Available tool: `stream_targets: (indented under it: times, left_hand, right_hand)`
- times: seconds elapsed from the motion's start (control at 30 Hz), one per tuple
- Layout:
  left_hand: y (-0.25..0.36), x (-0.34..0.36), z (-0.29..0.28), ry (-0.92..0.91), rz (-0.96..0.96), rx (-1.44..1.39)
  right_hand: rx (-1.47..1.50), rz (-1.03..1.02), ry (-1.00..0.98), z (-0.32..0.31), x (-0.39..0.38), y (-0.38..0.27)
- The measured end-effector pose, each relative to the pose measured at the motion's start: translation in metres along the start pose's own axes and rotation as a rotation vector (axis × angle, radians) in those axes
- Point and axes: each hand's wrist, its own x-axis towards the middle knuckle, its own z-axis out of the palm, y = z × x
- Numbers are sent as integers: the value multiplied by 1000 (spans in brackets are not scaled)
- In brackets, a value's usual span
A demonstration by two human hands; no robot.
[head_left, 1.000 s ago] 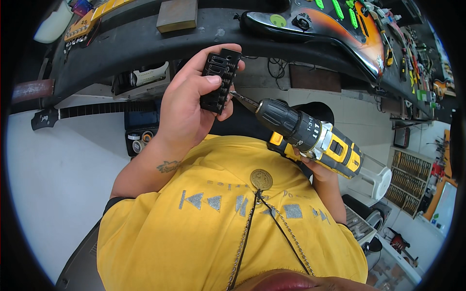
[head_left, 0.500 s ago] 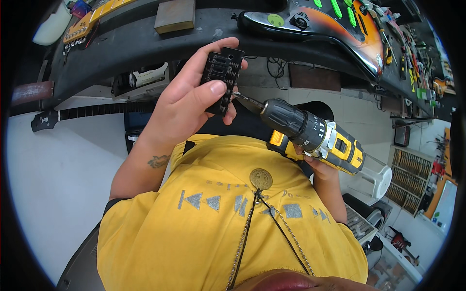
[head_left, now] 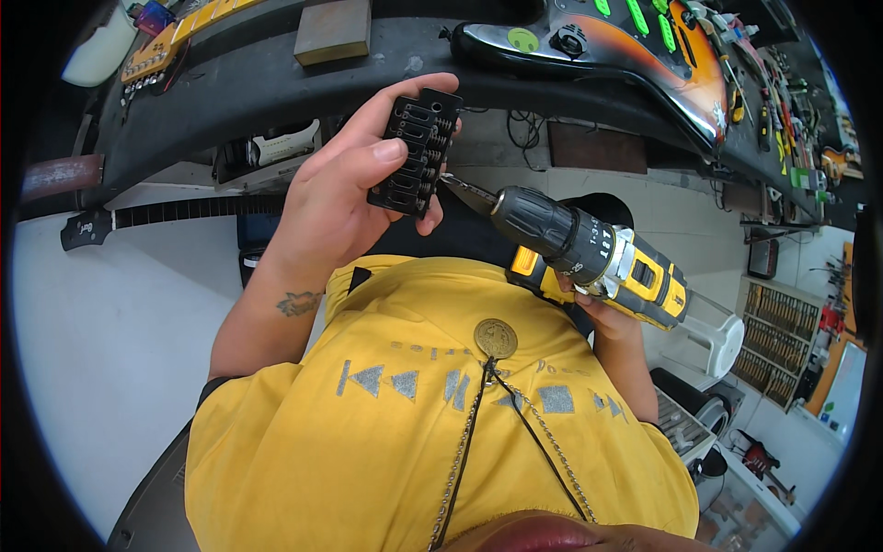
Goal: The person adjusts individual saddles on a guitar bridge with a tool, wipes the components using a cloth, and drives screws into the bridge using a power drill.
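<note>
Up in front of my chest, my left hand (head_left: 345, 179) holds a black guitar bridge (head_left: 416, 152) between thumb and fingers. Its row of saddles and small springs faces me. A yellow and black cordless drill (head_left: 589, 248) is in my right hand (head_left: 598, 308), which is mostly hidden behind the drill body. From the chuck, a bit (head_left: 469, 190) points left toward the bridge. The bit's tip is close to the bridge's right edge; whether they touch I cannot tell.
Beyond my hands runs a dark workbench (head_left: 248, 101) carrying a wooden block (head_left: 333, 32), a sunburst electric guitar body (head_left: 635, 69) and a maple neck (head_left: 189, 32). Hand tools crowd its right end. A dark guitar neck (head_left: 184, 211) lies at left; a white stool (head_left: 717, 340) stands at right.
My left hand has tilted the bridge, so its saddle side shows more, and my thumb has slid toward its left edge. The drill has hardly moved.
</note>
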Motion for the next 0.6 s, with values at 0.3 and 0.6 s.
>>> stream_targets:
  times: [0.3,0.6]
  left_hand:
    - [-7,2,-2,-21,34,43]
    - [-3,-3,0,-15,12,56]
  right_hand:
    - [17,13,-1,0,0,-2]
    - [-48,-16,-28,-4,-2,1]
